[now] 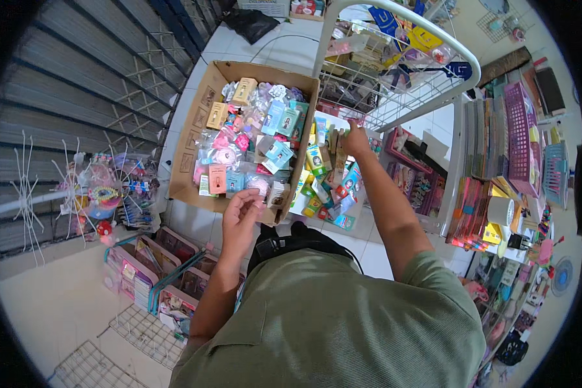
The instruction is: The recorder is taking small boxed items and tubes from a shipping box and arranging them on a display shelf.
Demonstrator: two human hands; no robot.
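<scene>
In front of me stands a cardboard box (185, 175) filled with small cartons, plastic-wrapped trinkets and pink items. My left hand (240, 218) is at its near edge, palm up, with loosely curled fingers and nothing visible in them. A pale blue carton (274, 116) and a salmon-coloured carton (217, 178) lie among the contents. To the right of the box is a heap of tubes and small packs, with a yellow-green tube (315, 160) on it. My right hand (355, 139) reaches over the far right side of this heap. Its fingertips are partly hidden, so any grip is unclear.
A white wire rack (397, 119) with mixed goods rises beyond the heap. Purple baskets (520, 140) and stacked notebooks (487, 138) are at right. Pink bins (140, 264) and wire grids (148, 334) lie at lower left. A hook stand (24, 201) juts in from the left.
</scene>
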